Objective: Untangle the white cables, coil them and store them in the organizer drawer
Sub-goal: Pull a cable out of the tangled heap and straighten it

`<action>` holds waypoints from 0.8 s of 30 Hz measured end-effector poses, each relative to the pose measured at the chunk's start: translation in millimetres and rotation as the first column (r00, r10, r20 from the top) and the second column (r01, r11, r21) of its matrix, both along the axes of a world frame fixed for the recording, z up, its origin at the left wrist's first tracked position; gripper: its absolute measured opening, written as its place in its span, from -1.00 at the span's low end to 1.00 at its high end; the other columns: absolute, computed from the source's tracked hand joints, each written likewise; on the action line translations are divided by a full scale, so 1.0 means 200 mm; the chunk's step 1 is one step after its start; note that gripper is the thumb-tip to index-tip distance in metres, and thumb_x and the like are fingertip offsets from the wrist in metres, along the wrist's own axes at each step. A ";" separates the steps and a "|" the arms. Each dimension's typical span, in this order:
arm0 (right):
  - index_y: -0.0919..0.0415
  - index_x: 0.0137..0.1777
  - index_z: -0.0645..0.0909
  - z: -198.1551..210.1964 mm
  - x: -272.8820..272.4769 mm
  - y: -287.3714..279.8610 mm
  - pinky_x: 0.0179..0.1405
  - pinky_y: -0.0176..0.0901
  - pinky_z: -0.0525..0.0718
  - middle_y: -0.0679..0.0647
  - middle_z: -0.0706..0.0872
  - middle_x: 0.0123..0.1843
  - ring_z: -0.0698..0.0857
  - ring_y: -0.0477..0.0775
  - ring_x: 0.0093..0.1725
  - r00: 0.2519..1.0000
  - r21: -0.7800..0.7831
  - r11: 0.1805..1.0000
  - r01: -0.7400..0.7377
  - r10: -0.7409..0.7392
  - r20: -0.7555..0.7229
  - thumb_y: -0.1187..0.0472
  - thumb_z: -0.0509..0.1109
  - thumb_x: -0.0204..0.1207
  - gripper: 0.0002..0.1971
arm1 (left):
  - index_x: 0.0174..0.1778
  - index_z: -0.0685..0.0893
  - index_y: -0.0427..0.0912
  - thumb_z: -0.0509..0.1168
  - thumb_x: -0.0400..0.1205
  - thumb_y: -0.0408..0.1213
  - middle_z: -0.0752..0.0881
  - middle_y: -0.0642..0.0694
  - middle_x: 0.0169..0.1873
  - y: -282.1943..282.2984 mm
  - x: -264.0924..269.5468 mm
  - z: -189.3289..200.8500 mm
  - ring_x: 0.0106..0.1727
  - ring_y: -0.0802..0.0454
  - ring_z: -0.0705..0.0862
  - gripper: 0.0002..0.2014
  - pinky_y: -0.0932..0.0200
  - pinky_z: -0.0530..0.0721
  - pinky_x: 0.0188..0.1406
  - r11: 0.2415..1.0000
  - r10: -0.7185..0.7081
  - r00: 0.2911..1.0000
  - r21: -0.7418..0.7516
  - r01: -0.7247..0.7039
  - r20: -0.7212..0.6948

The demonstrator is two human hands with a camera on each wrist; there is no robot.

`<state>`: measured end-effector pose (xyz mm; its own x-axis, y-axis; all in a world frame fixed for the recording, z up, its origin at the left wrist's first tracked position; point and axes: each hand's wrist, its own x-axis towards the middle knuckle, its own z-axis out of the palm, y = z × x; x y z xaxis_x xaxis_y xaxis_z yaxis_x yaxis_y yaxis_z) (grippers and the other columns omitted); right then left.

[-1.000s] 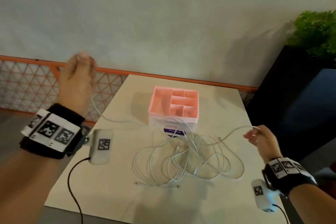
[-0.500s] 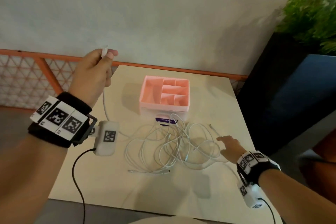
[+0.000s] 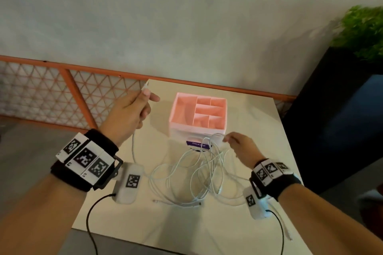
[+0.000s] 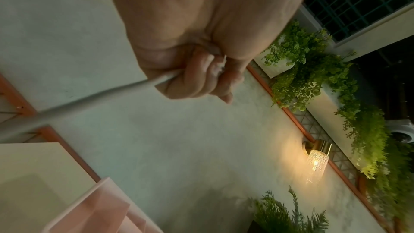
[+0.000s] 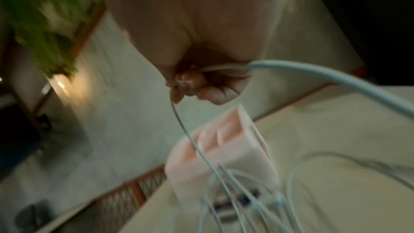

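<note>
A tangle of white cables [image 3: 194, 174] lies on the cream table [image 3: 255, 114] in front of the pink organizer [image 3: 198, 113], whose open compartments face up. My left hand [image 3: 132, 109] is raised left of the organizer and grips one cable end [image 3: 146, 86], the plug sticking up past the thumb; in the left wrist view my left hand [image 4: 197, 73] has its fingers curled round the cable [image 4: 89, 96]. My right hand [image 3: 238, 145] pinches a cable strand just before the organizer's front, lifting it from the pile. In the right wrist view my right hand [image 5: 197, 81] has a strand [image 5: 336, 77] passing through its fingers.
An orange-framed lattice railing [image 3: 68, 93] runs behind the table along a grey wall. A dark planter with green foliage [image 3: 364, 31] stands at the right. A purple label [image 3: 198, 144] shows on the organizer's front. Loose cable plugs [image 3: 157, 201] lie near the table's front.
My left hand came down and toward the organizer with the cable end. My right hand let its strand go, reached into the pile, then lifted a strand by the organizer's front.
</note>
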<state>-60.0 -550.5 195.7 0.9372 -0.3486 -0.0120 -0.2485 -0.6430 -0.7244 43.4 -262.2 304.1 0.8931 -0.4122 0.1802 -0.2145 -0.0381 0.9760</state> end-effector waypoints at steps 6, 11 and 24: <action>0.07 -0.05 0.71 0.51 0.04 0.01 -0.30 -0.55 0.43 -0.31 0.57 -0.32 0.55 -0.46 -0.34 0.962 -0.106 0.979 -0.172 0.190 0.197 0.19 0.19 0.65 -0.77 | 0.08 0.66 0.17 0.05 0.73 -0.06 0.73 0.16 -0.07 -0.15 -0.02 0.01 -0.28 0.25 0.59 -0.75 0.25 0.56 -0.32 0.994 -0.048 0.993 0.103 0.037 0.112; 0.14 -0.06 0.70 0.74 0.05 0.08 -0.39 -0.51 0.41 -0.21 0.63 -0.40 0.53 -0.26 -0.43 0.915 -0.138 0.979 -0.149 0.189 0.357 0.22 0.22 0.64 -0.79 | 0.38 0.53 0.14 -0.01 0.73 0.00 0.60 0.21 0.30 -0.36 -0.05 0.02 -0.25 0.20 0.69 -0.65 0.34 0.56 -0.47 0.965 -0.201 0.972 0.197 0.174 0.123; -0.05 -0.16 0.56 0.55 0.01 -0.11 -0.24 0.02 0.59 0.08 0.61 -0.40 0.56 0.07 -0.40 0.974 -0.335 0.932 -0.137 0.189 0.127 0.13 0.18 0.64 -0.82 | -0.25 0.52 -0.10 0.00 0.76 -0.16 0.56 0.06 -0.40 -0.41 0.05 0.13 -0.38 0.19 0.63 -0.69 0.13 0.69 -0.07 0.963 -0.004 0.997 -0.267 0.024 0.075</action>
<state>-58.4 -572.5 306.0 0.9625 -0.1517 0.2250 -0.0220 -0.8701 -0.4923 53.1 -343.5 329.3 0.8680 -0.3521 0.3502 -0.2845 0.2256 0.9318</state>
